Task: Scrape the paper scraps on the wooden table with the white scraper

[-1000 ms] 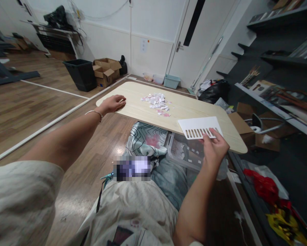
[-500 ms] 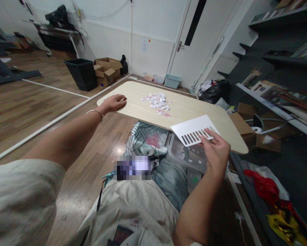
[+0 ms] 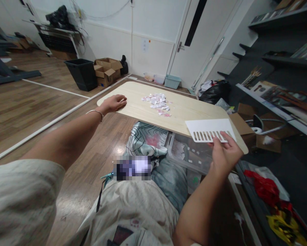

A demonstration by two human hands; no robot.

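Observation:
My left hand rests with its fingers on the left end of the pale wooden tabletop and holds nothing. In my right hand, a white slotted scraper is pinched by its slotted edge, over the table's right front part. Its straight blank edge points away from me. A loose pile of torn paper scraps, white with pinkish tints, lies mid-table, apart from both hands. Below the front edge, a clear plastic bin holds more paper bits.
A patterned cloth and a blurred-out phone lie on my lap. Past the table stand a black waste bin, cardboard boxes and a light blue basket. Dark shelving rises on the right.
My right hand has moved right with the scraper, which has turned so its long edge lies more level. The left hand and the paper pile have stayed put.

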